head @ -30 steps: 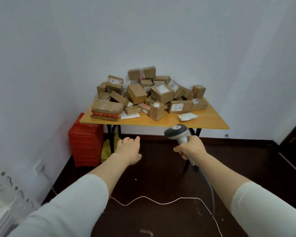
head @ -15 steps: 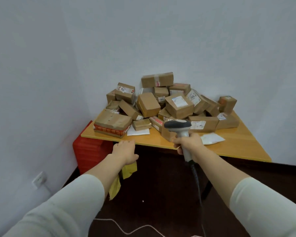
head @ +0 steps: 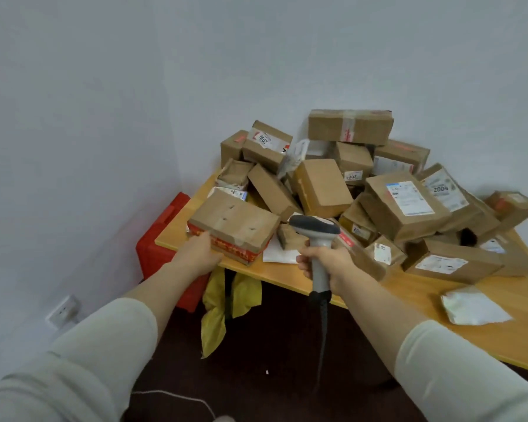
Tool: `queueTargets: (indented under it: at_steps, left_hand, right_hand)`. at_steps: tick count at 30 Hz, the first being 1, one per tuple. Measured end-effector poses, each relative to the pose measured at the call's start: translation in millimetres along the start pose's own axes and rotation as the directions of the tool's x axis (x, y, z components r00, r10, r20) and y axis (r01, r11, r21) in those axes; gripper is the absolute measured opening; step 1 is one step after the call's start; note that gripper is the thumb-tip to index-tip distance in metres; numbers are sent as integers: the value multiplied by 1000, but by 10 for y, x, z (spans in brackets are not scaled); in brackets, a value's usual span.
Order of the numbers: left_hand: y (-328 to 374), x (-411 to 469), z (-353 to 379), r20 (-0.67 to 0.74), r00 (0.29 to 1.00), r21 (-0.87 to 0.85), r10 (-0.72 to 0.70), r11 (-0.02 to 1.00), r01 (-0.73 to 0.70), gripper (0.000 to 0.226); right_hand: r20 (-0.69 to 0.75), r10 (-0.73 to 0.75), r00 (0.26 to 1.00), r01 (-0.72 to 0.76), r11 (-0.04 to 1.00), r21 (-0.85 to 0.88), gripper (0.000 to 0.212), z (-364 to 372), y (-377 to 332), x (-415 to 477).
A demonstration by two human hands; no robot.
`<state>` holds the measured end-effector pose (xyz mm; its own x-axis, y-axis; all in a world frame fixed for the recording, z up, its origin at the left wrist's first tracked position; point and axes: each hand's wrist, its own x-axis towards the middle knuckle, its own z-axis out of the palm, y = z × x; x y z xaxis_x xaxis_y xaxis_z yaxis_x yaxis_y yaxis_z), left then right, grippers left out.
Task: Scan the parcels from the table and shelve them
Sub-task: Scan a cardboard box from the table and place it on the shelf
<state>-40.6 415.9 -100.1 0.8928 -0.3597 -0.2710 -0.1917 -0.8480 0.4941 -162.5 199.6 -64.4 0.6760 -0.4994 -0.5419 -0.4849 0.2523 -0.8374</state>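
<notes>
early days, i judge: parcels [head: 348, 184] lie heaped on the table [head: 409, 303], right hand [head: 326, 263] clamped round the scanner [head: 314, 226], left hand [head: 200, 254] touching the near-left box [head: 235, 226], finger state unclear, no shelf in view.

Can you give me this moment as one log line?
left hand: at flat red-taped box | right hand: grips scanner | stage: parcel pickup
</notes>
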Motion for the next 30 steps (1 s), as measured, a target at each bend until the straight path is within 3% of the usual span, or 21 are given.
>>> queueTargets:
  at_steps: [3, 6, 11, 16, 19, 21, 24, 25, 28, 30]
  left_hand:
    - [-252, 597, -138, -64, 998, -81, -18, 997, 13, 47]
    - [-385, 1109, -261, -86, 993, -120, -77, 990, 67, 46]
    - [-535, 1771, -253, -3, 981, -182, -193, 965, 189, 70]
    - [-476, 2019, -121, 114, 959, -308, -260, 908, 283, 75]
    - [-510, 1965, -142, 157, 954, -301, -256, 907, 293, 77]
    - [-563, 1857, -221, 179, 954, -319, -241, 903, 288, 84]
    - [-639, 1687, -381, 216, 956, -387, -200, 881, 272, 107]
    - [-640, 1628, -427, 211, 954, -433, -214, 854, 287, 103]
    - [-584, 1486, -517, 168, 952, -632, -256, 713, 303, 54]
    - [-573, 1463, -519, 151, 936, -751, -319, 579, 318, 56]
  right_hand:
    - [-40, 42, 998, -42, 999, 6, 11, 374, -190, 545]
    - [-74, 82, 994, -84, 996, -30, 34, 657, -267, 1041]
    - [-116, 100, 988, -109, 991, -77, 52, 909, -311, 1587]
    - [-96, 132, 987, -136, 990, -39, 51, 961, -292, 1772]
    - [-73, 128, 989, -128, 992, 9, 31, 924, -301, 1721]
    - [-73, 113, 991, -111, 994, 25, 22, 905, -334, 1647]
    - [-73, 56, 996, -52, 997, 58, 31, 919, -468, 1547]
    - [-71, 31, 997, -26, 997, 75, 33, 934, -527, 1508]
    - [-61, -24, 998, 32, 990, 139, 39, 978, -614, 1429]
    - [-68, -44, 997, 55, 984, 170, 43, 1010, -596, 1408]
